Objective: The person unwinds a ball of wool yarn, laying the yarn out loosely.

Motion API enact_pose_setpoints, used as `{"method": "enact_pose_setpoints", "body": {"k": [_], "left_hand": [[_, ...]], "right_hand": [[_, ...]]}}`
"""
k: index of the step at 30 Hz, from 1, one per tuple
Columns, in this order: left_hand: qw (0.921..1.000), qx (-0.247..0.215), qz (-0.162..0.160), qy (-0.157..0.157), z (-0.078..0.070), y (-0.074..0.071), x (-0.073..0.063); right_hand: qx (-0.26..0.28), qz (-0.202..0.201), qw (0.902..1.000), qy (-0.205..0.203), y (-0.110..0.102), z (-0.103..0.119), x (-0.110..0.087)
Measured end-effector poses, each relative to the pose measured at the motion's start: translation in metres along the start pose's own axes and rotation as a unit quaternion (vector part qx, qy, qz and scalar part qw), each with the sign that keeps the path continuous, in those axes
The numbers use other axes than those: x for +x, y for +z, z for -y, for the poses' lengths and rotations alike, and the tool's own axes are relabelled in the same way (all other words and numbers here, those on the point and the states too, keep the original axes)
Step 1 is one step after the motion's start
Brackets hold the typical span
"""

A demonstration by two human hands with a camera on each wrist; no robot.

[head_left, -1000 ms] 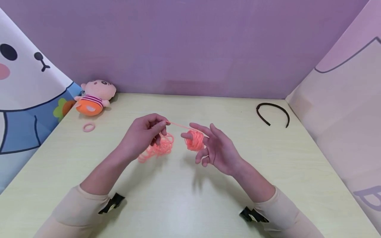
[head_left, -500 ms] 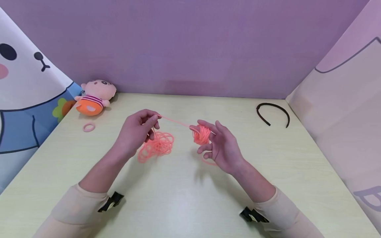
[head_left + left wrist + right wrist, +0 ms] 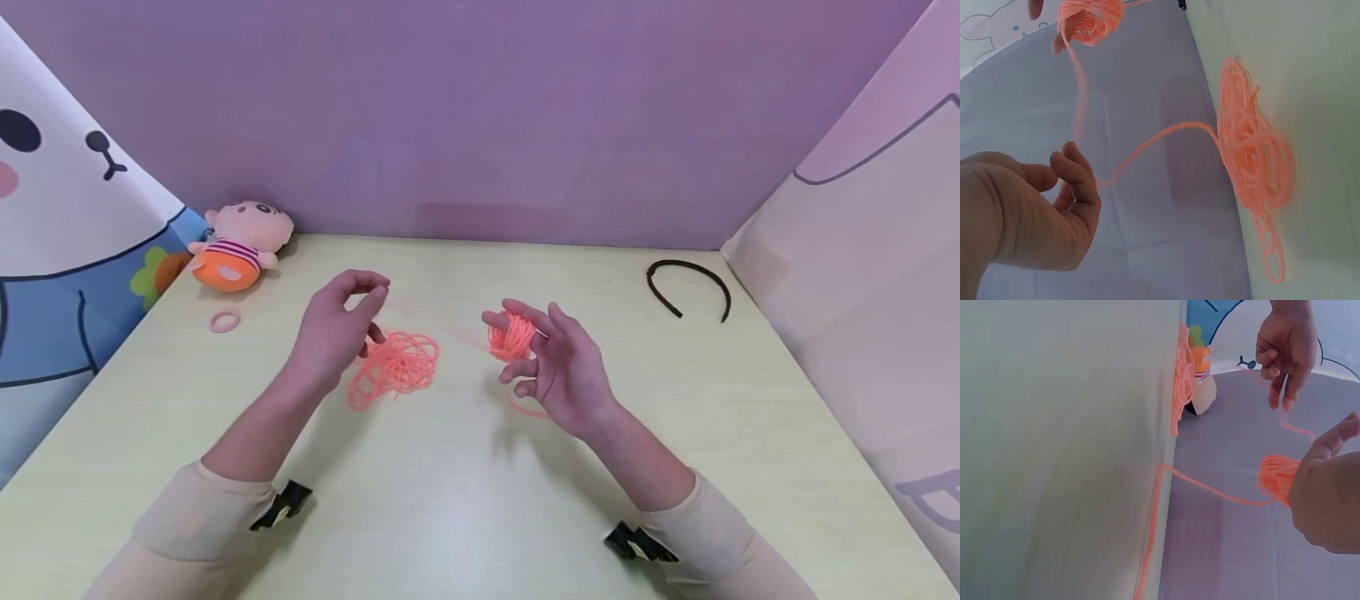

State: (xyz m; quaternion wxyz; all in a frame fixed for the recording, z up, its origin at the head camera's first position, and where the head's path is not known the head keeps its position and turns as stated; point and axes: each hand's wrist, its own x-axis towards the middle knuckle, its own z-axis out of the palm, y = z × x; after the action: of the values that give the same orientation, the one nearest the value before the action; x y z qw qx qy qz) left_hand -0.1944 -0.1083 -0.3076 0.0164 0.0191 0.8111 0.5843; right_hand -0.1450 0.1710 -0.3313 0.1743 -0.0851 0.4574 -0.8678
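Here, the pale green table (image 3: 465, 517) carries a loose tangle of orange yarn (image 3: 393, 371) lying just beside and below the left hand (image 3: 333, 329). A strand (image 3: 1147, 147) rises from the tangle to the left hand, whose thumb and forefinger are curled toward it; the left wrist view does not settle whether they pinch the strand, so the grasp cannot be determined. The right hand (image 3: 558, 367) holds a small wound yarn ball (image 3: 512, 337) between thumb and fingers, raised above the table. The yarn appears light, soft and limp, and prone to snagging; take the strand near the ball, not the tangle. Beyond the left hand lie a plush doll (image 3: 238, 246) and a pink hair tie (image 3: 223, 321).
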Motion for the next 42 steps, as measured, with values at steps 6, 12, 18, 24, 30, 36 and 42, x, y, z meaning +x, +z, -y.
{"method": "enact_pose_setpoints", "body": {"k": [6,12,18,24,30,36,42], "left_hand": [[0.9978,0.029,0.055,0.022,0.006,0.013,-0.003],[0.9883,0.047,0.141,0.032,0.011,0.035,-0.012],[0.9769,0.064,0.198,0.048,0.009,0.045,-0.02],[0.9681,0.064,0.234,0.063,0.008,0.05,-0.026],[0.9654,0.066,0.24,0.078,0.009,0.055,-0.027],[0.9659,0.057,0.238,0.085,0.009,0.056,-0.028],[0.9693,0.053,0.227,0.078,0.008,0.052,-0.026]], "right_hand": [[0.003,0.009,1.0,-0.001,0.0,0.0,0.0],[-0.001,0.022,0.9998,0.001,0.0,0.0,-0.001],[0.0,0.031,0.9995,0.01,0.0,0.001,-0.001],[0.003,0.054,0.9984,0.017,0.0,0.0,-0.002],[0.002,0.085,0.9961,0.023,-0.001,-0.001,-0.003],[0.004,0.093,0.9952,0.031,-0.001,-0.001,-0.003],[0.006,0.092,0.9952,0.032,-0.002,-0.001,-0.003]]}}
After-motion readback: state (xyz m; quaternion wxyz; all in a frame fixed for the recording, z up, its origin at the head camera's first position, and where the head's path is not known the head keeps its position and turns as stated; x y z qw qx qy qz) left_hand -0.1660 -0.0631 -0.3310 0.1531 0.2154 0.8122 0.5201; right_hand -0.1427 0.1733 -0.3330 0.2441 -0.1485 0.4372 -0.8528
